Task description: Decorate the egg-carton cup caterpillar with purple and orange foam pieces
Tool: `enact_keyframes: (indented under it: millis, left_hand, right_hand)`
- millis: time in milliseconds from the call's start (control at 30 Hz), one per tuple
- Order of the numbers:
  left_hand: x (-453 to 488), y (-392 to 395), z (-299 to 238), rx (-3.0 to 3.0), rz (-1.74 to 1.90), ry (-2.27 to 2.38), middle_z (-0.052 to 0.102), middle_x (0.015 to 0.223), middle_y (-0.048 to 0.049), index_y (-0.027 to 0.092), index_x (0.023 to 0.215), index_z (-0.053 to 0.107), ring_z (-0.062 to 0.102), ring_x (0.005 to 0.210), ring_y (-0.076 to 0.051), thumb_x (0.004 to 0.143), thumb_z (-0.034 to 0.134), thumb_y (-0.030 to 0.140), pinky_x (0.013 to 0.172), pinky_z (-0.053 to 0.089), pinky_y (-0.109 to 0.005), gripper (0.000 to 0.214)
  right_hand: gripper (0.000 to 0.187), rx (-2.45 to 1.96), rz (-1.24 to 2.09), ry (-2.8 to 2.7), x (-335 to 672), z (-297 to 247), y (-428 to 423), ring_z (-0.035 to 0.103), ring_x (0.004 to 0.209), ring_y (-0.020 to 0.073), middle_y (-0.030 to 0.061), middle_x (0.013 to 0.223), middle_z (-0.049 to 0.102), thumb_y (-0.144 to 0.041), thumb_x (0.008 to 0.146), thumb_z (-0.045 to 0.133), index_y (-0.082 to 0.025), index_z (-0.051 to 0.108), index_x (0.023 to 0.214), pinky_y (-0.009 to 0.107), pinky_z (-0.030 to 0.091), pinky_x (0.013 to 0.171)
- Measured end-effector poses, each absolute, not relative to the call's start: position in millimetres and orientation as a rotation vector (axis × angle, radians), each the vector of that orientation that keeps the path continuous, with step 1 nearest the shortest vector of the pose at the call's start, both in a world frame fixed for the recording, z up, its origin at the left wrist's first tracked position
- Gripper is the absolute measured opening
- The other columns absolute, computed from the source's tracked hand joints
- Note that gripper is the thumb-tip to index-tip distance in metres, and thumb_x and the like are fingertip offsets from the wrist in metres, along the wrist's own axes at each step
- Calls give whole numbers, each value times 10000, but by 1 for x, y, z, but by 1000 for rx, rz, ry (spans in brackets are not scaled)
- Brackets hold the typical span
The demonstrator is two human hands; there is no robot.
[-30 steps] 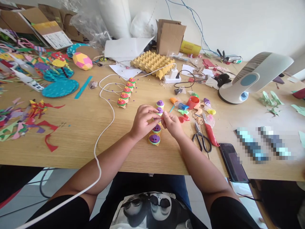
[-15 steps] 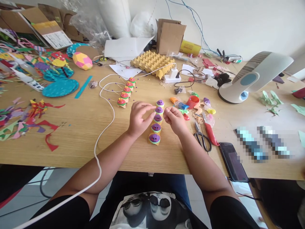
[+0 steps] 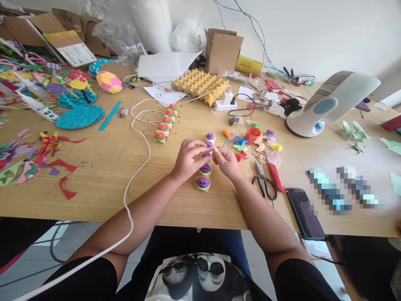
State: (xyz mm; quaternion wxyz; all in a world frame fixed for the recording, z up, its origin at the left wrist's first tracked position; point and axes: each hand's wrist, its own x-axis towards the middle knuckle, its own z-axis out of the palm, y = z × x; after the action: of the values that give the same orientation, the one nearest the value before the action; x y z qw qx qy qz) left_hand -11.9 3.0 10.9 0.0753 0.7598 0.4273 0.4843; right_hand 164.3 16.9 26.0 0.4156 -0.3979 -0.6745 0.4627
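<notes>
A row of purple clay bumps with small faces and pale green bands, like an egg-carton caterpillar, stands on the table in front of me. Over its middle bumps is my left hand, its fingers stretched to the right and the thumb apart from them, partly hiding the row. From the other side, my right hand is closed, thumb and forefinger pinched close to the left fingertips. What is in that pinch is too small to make out. A second row with red and green bumps, another caterpillar, lies further back on the left.
Scissors, a red-handled knife and a phone lie to the right. Behind them are bagged coloured clay, an orange-red ring and a white fan. A white cable crosses on the left; a yellow egg tray sits behind.
My right hand has moved left and my left hand slightly right and nearer, so the fingertips now meet over the purple caterpillar. The view has shifted slightly.
</notes>
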Motion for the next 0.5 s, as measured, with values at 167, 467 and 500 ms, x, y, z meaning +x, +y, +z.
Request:
enact_keyframes:
  millis: [167,467,500]
  left_hand:
    - [-10,2,13,2275,1529,1253,696,978,-30,250,913,734,605,1015,-197,868,715,352,955,491,-415,113]
    - [-11,-2,19,2300,1518,1280,686,947,-28,254,865,721,602,1005,-195,895,677,359,956,481,-416,117]
    - [-11,-2,19,2296,1511,1298,684,944,-29,253,860,718,602,1002,-195,899,671,361,956,479,-419,124]
  right_hand:
    - [552,-963,1107,-1756,163,22,16,423,569,121,-13,597,473,-688,894,490,-204,520,631,264,330,550]
    - [607,-978,1232,-1673,164,25,16,457,588,126,0,607,513,-756,870,442,-201,542,642,262,368,563]
    - [586,-966,1282,-1648,165,26,16,464,596,125,0,620,530,-747,861,475,-201,564,669,257,373,563]
